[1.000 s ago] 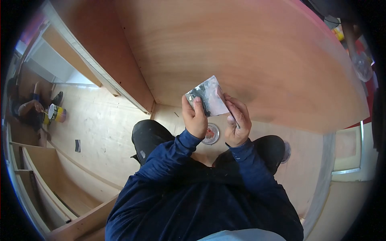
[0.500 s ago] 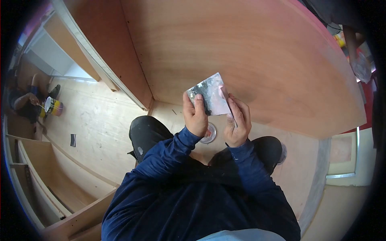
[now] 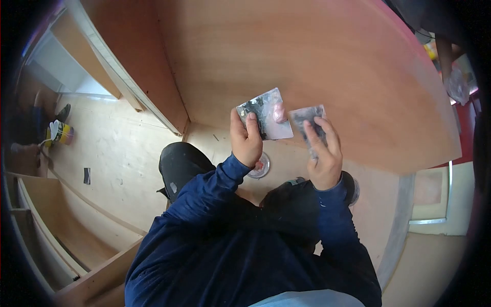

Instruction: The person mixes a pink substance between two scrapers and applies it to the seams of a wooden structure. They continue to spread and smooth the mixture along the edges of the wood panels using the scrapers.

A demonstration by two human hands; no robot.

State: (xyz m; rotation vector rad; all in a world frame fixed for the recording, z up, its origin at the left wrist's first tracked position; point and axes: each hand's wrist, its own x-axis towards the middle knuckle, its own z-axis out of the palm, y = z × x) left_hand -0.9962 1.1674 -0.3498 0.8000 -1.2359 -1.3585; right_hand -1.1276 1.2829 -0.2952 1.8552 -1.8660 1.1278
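Note:
My left hand [image 3: 246,142] grips a square flat plate [image 3: 271,132] by its left edge, thumb on top. Dark smears cover part of this plate, and a lump of pink putty [image 3: 279,112] sits near its right side. In my right hand [image 3: 326,162] is a thin, smeared putty scraper [image 3: 308,112], slightly blurred, with my fingers lying across its face. The scraper is held just right of the plate, apart from it. Below my hands, a round clear container [image 3: 260,166] with reddish material stands on the floor between my legs.
A large curved wooden panel [image 3: 317,66] rises ahead, joining an upright brown board [image 3: 128,46] at left. An open wooden cabinet frame [image 3: 76,220] lies lower left. Another person's hand [image 3: 25,148] is by a yellow bucket [image 3: 64,133]. A person's arm [image 3: 444,59] shows upper right.
My right hand has moved right, taking the scraper off the plate's edge and turning its face into view. The pink putty lump now shows fully. My left hand stays nearly in place.

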